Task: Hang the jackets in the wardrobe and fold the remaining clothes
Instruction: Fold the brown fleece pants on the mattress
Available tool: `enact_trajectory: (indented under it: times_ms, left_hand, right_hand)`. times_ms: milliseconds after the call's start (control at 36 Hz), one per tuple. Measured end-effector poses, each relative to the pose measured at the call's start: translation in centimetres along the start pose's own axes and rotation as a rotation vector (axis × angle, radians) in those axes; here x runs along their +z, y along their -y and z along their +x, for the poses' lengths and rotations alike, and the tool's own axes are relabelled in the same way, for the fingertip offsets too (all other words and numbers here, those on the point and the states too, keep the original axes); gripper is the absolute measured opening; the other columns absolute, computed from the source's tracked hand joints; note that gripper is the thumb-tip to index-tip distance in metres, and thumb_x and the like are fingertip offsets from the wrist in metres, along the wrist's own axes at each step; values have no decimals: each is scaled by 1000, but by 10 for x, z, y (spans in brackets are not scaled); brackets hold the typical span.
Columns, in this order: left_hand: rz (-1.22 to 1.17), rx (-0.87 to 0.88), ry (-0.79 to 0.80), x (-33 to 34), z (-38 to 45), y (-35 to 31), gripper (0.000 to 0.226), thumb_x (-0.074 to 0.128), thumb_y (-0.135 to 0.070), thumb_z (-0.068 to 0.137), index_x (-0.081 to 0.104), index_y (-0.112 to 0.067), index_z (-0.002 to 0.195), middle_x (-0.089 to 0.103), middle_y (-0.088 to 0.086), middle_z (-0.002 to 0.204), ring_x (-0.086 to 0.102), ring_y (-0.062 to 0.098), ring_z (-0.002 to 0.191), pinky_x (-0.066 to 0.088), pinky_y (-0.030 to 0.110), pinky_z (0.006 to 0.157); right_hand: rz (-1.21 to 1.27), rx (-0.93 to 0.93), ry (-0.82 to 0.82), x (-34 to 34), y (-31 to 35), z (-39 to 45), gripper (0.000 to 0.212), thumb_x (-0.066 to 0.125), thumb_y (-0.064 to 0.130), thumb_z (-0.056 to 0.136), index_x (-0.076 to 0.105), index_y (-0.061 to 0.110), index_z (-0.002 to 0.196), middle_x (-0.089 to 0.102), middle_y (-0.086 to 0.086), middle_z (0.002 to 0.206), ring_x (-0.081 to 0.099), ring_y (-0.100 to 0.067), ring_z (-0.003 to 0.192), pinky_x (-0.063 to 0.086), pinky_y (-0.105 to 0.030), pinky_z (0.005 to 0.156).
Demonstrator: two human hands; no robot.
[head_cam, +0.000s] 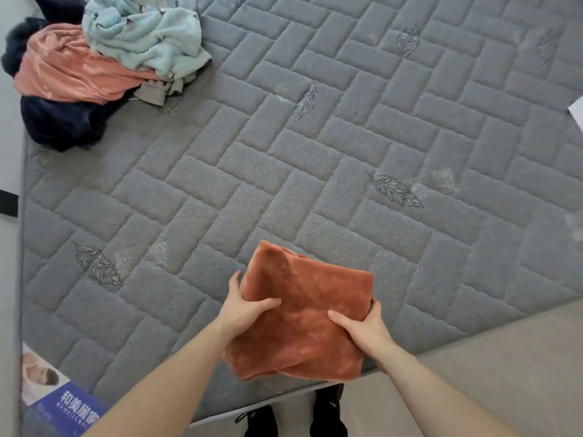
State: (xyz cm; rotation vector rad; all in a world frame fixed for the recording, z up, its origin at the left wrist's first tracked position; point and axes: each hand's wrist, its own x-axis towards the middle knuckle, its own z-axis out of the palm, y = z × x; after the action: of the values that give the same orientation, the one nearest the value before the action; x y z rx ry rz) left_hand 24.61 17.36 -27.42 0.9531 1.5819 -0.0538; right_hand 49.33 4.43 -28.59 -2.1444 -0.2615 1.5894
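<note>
Folded rust cloth [303,313] gripped at both sides, left hand [244,305] and right hand [366,326], over mattress [347,152].

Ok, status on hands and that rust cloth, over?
Both hands grip the folded rust cloth at the mattress edge. Unfolded pile far left. Nothing blocking.

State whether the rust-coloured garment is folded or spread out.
Folded: the rust-coloured garment forms a compact layered square, gripped by left hand and right hand.
</note>
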Motion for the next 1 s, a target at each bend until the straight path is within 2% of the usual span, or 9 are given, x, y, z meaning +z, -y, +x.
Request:
enact_trajectory:
  times_ms: [83, 167, 250, 333, 417, 528, 611, 750, 1000]
  left_hand:
    - [-26, 46, 71, 15, -2, -5, 95, 88, -40, 56, 43, -36, 140, 65, -11, 128, 64, 9, 112, 48, 34, 105]
    - [-98, -87, 194, 19, -10, -18, 64, 81, -27, 66, 63, -24, 128, 78, 0, 105, 75, 21, 96, 59, 38, 88]
    - [-127, -199, 298, 14, -20, -33, 44, 77, -21, 77, 70, -11, 119, 77, 15, 102, 76, 32, 92, 61, 38, 78]
    - [-147, -242, 340, 11, -32, -45, 54, 79, -25, 63, 74, -5, 113, 75, 22, 108, 73, 36, 93, 59, 41, 86]
    - [-170, -259, 379, 12, -50, -57, 65, 81, -28, 52, 76, -3, 112, 72, 24, 115, 70, 37, 99, 53, 46, 99]
    - [-229, -222, 439, 19, -81, -75, 64, 88, -35, 44, 80, -9, 102, 72, 22, 117, 73, 35, 96, 59, 42, 85]
    - [-287, -185, 478, 23, -110, -91, 68, 89, -36, 50, 78, -7, 110, 69, 24, 123, 71, 38, 104, 57, 44, 88]
    - [-316, -105, 580, 30, -166, -122, 69, 91, -36, 60, 74, -2, 118, 65, 26, 129, 67, 41, 114, 57, 46, 90]
    - [-102, 38, 690, 23, -260, -154, 67, 79, -21, 72, 61, 2, 133, 63, 29, 131, 61, 45, 121, 55, 46, 94]
  right_hand:
    - [-13, -9, 18, 4, -1, -1, 133, 96, 58, 39, 26, 28, 148, 60, 9, 129, 60, -16, 120, 44, -37, 111]
    - [26, -10, 22, -3, -2, 1, 117, 98, 44, 47, 35, 30, 144, 64, 10, 123, 62, -14, 115, 46, -36, 109]
    - [115, 13, 56, -16, 3, -3, 97, 93, 44, 44, 52, 31, 131, 71, 10, 112, 67, -11, 103, 52, -32, 95]
    - [178, 6, 105, -31, 11, -14, 76, 90, 38, 47, 61, 34, 117, 76, 11, 100, 71, -11, 95, 54, -27, 81]
    - [239, -10, 128, -49, 20, -32, 66, 89, 30, 51, 65, 33, 112, 78, 12, 95, 73, -13, 94, 56, -30, 83]
    - [292, -24, 148, -75, 33, -64, 66, 86, 31, 51, 69, 30, 115, 78, 8, 99, 74, -13, 93, 56, -31, 83]
    - [328, -31, 130, -95, 40, -93, 69, 86, 33, 48, 70, 28, 114, 78, 6, 101, 73, -16, 98, 56, -33, 88]
    - [382, -80, 66, -128, 48, -152, 61, 84, 32, 54, 70, 28, 113, 78, 10, 98, 74, -8, 88, 53, -24, 74]
    - [513, -163, -62, -144, 36, -268, 61, 86, 33, 62, 68, 29, 119, 78, 9, 104, 74, -10, 94, 56, -25, 75]
